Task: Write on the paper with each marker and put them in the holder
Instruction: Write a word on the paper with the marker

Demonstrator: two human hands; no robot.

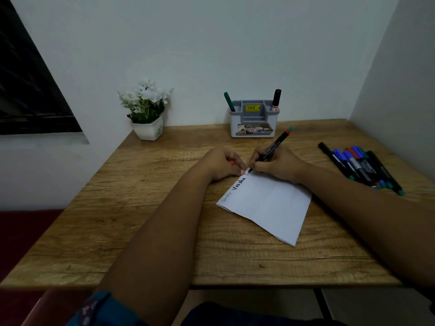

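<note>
Wooden bench (pixel 164 231): right hand (pixel 280 164) grips marker (pixel 270 149), tip on paper (pixel 268 203), barrel slanting toward holder (pixel 253 121) beyond; left hand (pixel 221 164) pinches paper's corner.

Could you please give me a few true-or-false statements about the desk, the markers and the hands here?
1. The holder contains two markers. True.
2. The right hand holds a marker with its tip on the paper. True.
3. The paper is blank. False: two words are already written along its edge.
4. The spare markers lie left of the paper. False: they lie to its right.
5. The left hand rests flat and empty. False: it grips a small red-orange item, probably a cap.
</note>
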